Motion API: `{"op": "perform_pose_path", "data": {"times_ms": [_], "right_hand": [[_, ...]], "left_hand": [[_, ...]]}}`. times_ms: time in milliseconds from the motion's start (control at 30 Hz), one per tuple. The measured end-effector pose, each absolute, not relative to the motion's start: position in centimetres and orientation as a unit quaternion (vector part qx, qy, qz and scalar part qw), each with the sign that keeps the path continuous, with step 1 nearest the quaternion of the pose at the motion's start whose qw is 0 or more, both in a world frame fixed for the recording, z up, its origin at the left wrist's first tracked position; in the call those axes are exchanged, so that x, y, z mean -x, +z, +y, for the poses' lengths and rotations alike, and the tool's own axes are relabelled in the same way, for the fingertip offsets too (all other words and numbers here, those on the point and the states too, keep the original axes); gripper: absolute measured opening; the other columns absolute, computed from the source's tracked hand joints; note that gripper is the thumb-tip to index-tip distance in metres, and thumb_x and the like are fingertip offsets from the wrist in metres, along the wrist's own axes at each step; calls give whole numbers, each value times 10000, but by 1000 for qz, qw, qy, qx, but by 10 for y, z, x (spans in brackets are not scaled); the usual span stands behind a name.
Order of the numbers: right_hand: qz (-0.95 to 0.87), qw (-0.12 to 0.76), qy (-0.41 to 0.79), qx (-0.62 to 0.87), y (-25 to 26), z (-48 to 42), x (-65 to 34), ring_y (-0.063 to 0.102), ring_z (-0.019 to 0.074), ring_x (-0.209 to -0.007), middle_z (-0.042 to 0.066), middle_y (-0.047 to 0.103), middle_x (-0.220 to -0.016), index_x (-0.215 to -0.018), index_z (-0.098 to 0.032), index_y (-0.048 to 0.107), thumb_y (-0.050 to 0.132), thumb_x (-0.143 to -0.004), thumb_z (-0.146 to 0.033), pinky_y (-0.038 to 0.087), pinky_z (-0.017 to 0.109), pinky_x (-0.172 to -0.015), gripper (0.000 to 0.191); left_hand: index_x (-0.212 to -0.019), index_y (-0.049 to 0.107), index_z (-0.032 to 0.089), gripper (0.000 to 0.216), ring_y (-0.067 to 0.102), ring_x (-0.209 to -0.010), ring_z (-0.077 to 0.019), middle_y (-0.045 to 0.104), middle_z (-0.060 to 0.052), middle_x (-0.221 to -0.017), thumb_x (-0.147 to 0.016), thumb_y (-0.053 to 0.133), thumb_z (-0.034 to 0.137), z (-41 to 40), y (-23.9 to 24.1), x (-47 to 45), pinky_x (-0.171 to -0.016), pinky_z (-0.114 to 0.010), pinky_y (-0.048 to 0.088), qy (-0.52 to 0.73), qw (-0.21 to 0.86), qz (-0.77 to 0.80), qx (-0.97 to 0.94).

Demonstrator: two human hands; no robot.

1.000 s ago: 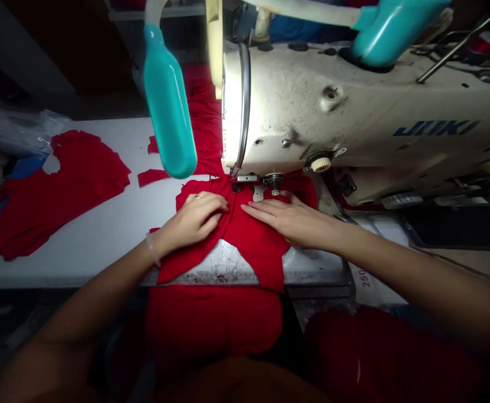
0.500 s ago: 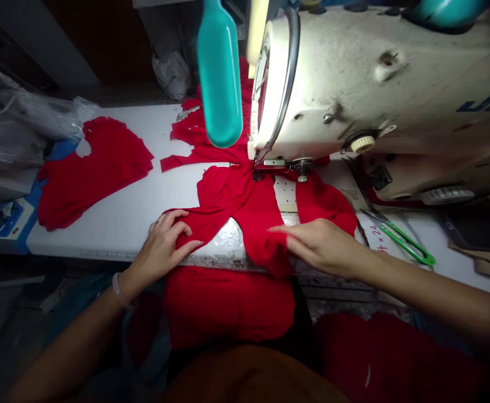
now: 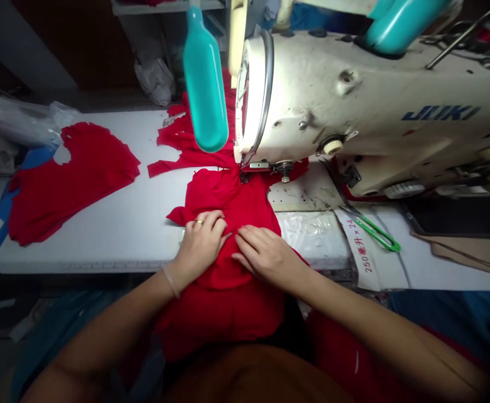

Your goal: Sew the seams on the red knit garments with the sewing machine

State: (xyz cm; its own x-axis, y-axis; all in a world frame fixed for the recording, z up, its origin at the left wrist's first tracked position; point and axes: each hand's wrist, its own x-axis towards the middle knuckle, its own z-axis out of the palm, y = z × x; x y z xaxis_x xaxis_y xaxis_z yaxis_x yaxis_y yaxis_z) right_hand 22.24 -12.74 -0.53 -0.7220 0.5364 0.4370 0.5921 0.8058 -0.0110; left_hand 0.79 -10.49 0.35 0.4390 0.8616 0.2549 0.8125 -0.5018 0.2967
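A red fabric piece (image 3: pixel 232 198) runs from under the presser foot (image 3: pixel 245 174) of the white sewing machine (image 3: pixel 354 106) down over the table's front edge into my lap. My left hand (image 3: pixel 200 242) and my right hand (image 3: pixel 261 254) meet on it near the table edge. Their fingers curl and pinch the red cloth between them. A ring shows on my left hand, a band on the wrist.
Another red cut piece (image 3: pixel 68 176) lies at the left of the white table (image 3: pixel 114 224), with red strips (image 3: pixel 177 151) behind. A teal lamp (image 3: pixel 205 84) hangs over the needle area. Green-handled snips (image 3: pixel 374 232) lie at right. Plastic bags (image 3: pixel 13 131) sit far left.
My hands have come together at the middle of the cloth and gathered it; half a second ago they were apart at its two edges. The view shifted slightly.
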Motion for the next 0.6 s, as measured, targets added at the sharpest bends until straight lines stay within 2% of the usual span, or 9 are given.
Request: {"op": "perform_pose_path", "data": {"times_ms": [67,133,267,333,400,433,500,600], "right_hand": [[-923,197,-85,321,-13,-140,-246,611,272,-1051,173,682,-1159,-1140,-71,665,535,-974,-291,485,393,-845,304],[-923,194,-72,325,-20,-162,-260,605,276,-1093,157,659,-1249,-1187,-90,655,563,-962,-303,475,407,-877,324],[-896,299,-21,327,-19,-194,-252,630,227,-1017,109,728,-1048,-989,-102,685,615,-935,-281,466,380,-897,199],[-877,341,-21,338,-12,-192,-239,603,227,-1111,117,715,-1104,-1089,-90,665,600,-926,-175,448,382,-959,195],[-881,337,-32,329,-5,-185,-226,548,239,-1222,124,675,-1222,-1251,-87,607,501,-959,-119,422,400,-1008,312],[-888,328,-36,319,-4,-180,-220,552,238,-1209,124,678,-1209,-1282,-81,591,445,-984,-124,427,398,-993,334],[-897,322,-35,300,-3,-175,-213,610,215,-1032,114,713,-1030,-1210,-59,626,401,-1006,-139,459,370,-880,314],[-889,353,-2,291,-5,-179,-211,575,169,-751,59,649,-727,-963,-67,675,493,-958,-103,445,314,-690,185]], "left_hand": [[-1020,599,161,133,604,-1056,-303,654,-154,-1181,-970,520,256,-104,-14,1,-775,-397,493,144,-1,531,-835],[-1029,592,155,143,612,-1032,-303,655,-158,-1172,-973,526,268,-102,-19,22,-787,-415,493,142,-26,541,-829],[-973,583,167,51,659,-1016,-226,703,-86,-1032,-955,539,150,-117,1,42,-990,-467,460,246,-27,410,-878],[-930,586,166,91,675,-983,-181,713,-50,-939,-936,541,86,-135,11,32,-1059,-447,447,289,-10,289,-913],[-870,582,166,117,682,-893,-155,702,-30,-841,-941,532,87,-153,10,16,-989,-367,516,301,16,214,-929],[-856,576,167,114,680,-852,-152,697,-32,-823,-950,535,119,-160,6,8,-922,-331,548,301,27,212,-929],[-887,569,160,99,681,-818,-164,698,-60,-844,-962,561,224,-166,-7,-4,-798,-291,576,311,33,256,-915],[-1117,564,102,343,695,-923,-240,695,-155,-1027,-978,525,414,-160,-23,-14,-742,-334,580,289,14,339,-895]]}}
